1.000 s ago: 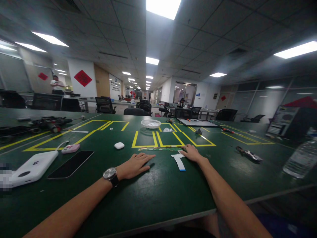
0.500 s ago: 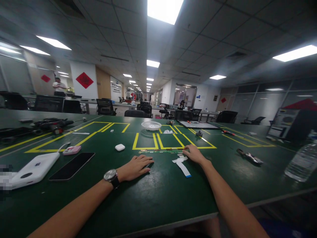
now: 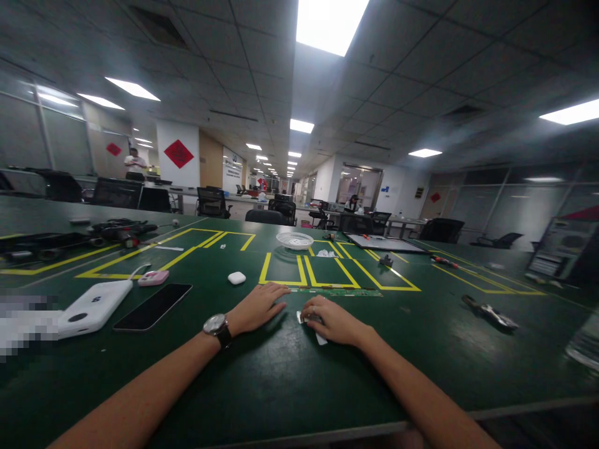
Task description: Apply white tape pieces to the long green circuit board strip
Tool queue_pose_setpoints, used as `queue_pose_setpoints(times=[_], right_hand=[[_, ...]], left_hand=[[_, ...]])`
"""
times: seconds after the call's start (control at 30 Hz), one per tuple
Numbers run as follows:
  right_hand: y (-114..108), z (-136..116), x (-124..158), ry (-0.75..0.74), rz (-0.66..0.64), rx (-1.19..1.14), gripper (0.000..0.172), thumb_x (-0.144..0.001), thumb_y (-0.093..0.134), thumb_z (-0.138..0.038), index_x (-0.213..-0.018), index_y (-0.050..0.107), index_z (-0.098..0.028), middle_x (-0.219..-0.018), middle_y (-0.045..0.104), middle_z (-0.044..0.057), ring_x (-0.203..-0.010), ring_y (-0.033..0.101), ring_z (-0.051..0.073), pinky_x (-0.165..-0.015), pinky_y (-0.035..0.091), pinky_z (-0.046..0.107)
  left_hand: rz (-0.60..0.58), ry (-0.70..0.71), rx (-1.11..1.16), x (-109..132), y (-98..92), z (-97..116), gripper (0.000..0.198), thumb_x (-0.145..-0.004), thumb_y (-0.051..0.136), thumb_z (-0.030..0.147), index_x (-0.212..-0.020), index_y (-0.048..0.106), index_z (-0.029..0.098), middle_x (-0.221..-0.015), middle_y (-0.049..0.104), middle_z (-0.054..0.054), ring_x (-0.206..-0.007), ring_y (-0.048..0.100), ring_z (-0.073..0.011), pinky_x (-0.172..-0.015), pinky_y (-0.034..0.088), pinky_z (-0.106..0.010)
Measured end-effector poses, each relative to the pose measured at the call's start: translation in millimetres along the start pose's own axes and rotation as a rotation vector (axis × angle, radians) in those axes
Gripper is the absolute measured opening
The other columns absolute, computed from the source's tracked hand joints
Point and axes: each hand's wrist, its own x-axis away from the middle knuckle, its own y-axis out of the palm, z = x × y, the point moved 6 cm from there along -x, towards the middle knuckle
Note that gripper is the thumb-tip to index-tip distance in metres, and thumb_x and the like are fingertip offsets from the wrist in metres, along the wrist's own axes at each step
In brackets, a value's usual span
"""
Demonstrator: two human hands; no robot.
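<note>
My left hand [image 3: 259, 307], with a wristwatch [image 3: 215, 325] on its wrist, rests with fingers stretched at the left end of a long, thin green circuit board strip [image 3: 339, 291]. Whether the fingertips press on the strip I cannot tell. To the right, my right hand [image 3: 334, 319] is lowered to the table, its fingers bent over a white flat ribbon cable [image 3: 321, 339]. The hand hides most of this cable; only small white parts show beside the fingers and below the palm.
A white basket [image 3: 294, 241] stands beyond the yellow tape outlines. At left lie a white earbud case [image 3: 236, 278], a black phone [image 3: 153, 307], a white power bank [image 3: 96, 307] and a pink case [image 3: 153, 278]. A dark metallic tool [image 3: 489, 313] and a water bottle [image 3: 584, 340] are at right.
My right hand has left the circuit strip's right part and moved left and nearer, drawing the white ribbon cable along. My left hand has shifted slightly forward to the strip's left end.
</note>
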Motion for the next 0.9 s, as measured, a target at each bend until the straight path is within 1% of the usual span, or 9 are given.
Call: queue_pose_setpoints(times=[0.1, 0.17, 0.27, 0.37, 0.5, 0.63, 0.77, 0.83, 0.9], right_hand=[[6.0, -26.0, -6.1, -0.123, -0.014, -0.092, 0.024, -0.092, 0.052, -0.019, -0.110, 0.068, -0.019, -0.111, 0.066, 0.007, -0.108, 0.057, 0.018, -0.100, 0.041, 0.032], [3.0, -27.8, -7.6, -0.129, 0.027, -0.125, 0.024, -0.094, 0.051, -0.020, -0.110, 0.068, -0.020, -0.113, 0.066, 0.007, -0.109, 0.057, 0.017, -0.100, 0.041, 0.032], [-9.0, -3.7, -4.9, -0.006, 0.155, -0.101, 0.024, -0.095, 0.048, -0.021, -0.108, 0.068, -0.020, -0.114, 0.066, 0.007, -0.109, 0.057, 0.018, -0.099, 0.042, 0.034], [-21.1, 40.5, 7.0, 0.239, 0.215, 0.075, 0.025, -0.093, 0.048, -0.021, -0.104, 0.070, -0.018, -0.111, 0.067, 0.010, -0.107, 0.058, 0.021, -0.098, 0.041, 0.037], [-33.3, 94.6, 33.1, 0.570, 0.167, 0.294, 0.031, -0.092, 0.045, -0.020, -0.113, 0.067, -0.014, -0.118, 0.063, 0.013, -0.110, 0.056, 0.024, -0.099, 0.040, 0.036], [-33.2, 122.6, 52.6, 0.798, 0.070, 0.357, 0.038, -0.094, 0.042, -0.026, -0.125, 0.061, -0.016, -0.122, 0.060, 0.015, -0.112, 0.055, 0.027, -0.095, 0.042, 0.037], [-21.4, 127.4, 54.6, 0.852, -0.030, 0.343, 0.045, -0.097, 0.036, -0.041, -0.127, 0.060, -0.018, -0.124, 0.058, 0.016, -0.117, 0.052, 0.031, -0.095, 0.042, 0.042], [-15.5, 125.0, 49.5, 0.818, -0.034, 0.311, 0.048, -0.098, 0.032, -0.045, -0.130, 0.058, -0.019, -0.129, 0.056, 0.016, -0.120, 0.051, 0.030, -0.098, 0.040, 0.044], [-9.5, 119.8, 40.2, 0.740, -0.024, 0.264, 0.050, -0.099, 0.030, -0.045, -0.132, 0.057, -0.019, -0.136, 0.053, 0.014, -0.125, 0.048, 0.029, -0.103, 0.038, 0.043]], left_hand=[[0.003, -0.002, -0.022, 1.2, 4.2, -3.3, 0.036, -0.100, 0.044, 0.034, -0.133, 0.051, 0.022, -0.137, 0.054, -0.008, -0.127, 0.047, -0.0245, -0.104, 0.037, -0.040], [-0.009, 0.001, -0.028, 1.5, 7.1, -2.7, 0.036, -0.099, 0.046, 0.033, -0.133, 0.051, 0.022, -0.137, 0.054, -0.008, -0.127, 0.047, -0.0248, -0.102, 0.038, -0.039], [-0.027, 0.011, -0.023, 1.0, 8.3, 1.7, 0.035, -0.099, 0.047, 0.031, -0.132, 0.051, 0.023, -0.136, 0.054, -0.007, -0.126, 0.047, -0.0243, -0.101, 0.039, -0.039], [-0.043, 0.041, -0.018, 0.6, 6.9, 8.3, 0.032, -0.099, 0.045, 0.030, -0.130, 0.052, 0.024, -0.134, 0.055, -0.007, -0.126, 0.047, -0.0236, -0.101, 0.039, -0.038], [-0.052, 0.060, -0.016, 1.3, 5.6, 13.6, 0.030, -0.099, 0.044, 0.030, -0.127, 0.054, 0.024, -0.130, 0.057, -0.006, -0.120, 0.051, -0.0234, -0.098, 0.041, -0.037], [-0.055, 0.054, -0.029, 2.1, 8.9, 11.9, 0.029, -0.099, 0.043, 0.030, -0.126, 0.054, 0.025, -0.129, 0.058, -0.006, -0.119, 0.052, -0.0237, -0.095, 0.041, -0.037], [-0.050, 0.039, -0.062, 1.7, 12.7, 5.9, 0.029, -0.100, 0.042, 0.030, -0.125, 0.055, 0.024, -0.129, 0.058, -0.007, -0.120, 0.051, -0.0241, -0.093, 0.041, -0.037], [-0.040, 0.026, -0.082, 0.2, 11.7, 3.3, 0.029, -0.100, 0.042, 0.030, -0.124, 0.056, 0.024, -0.130, 0.058, -0.007, -0.120, 0.051, -0.0244, -0.093, 0.041, -0.037], [-0.021, 0.017, -0.096, -2.4, 8.1, 1.5, 0.030, -0.100, 0.041, 0.029, -0.124, 0.056, 0.023, -0.129, 0.058, -0.007, -0.119, 0.051, -0.0249, -0.094, 0.041, -0.038]])
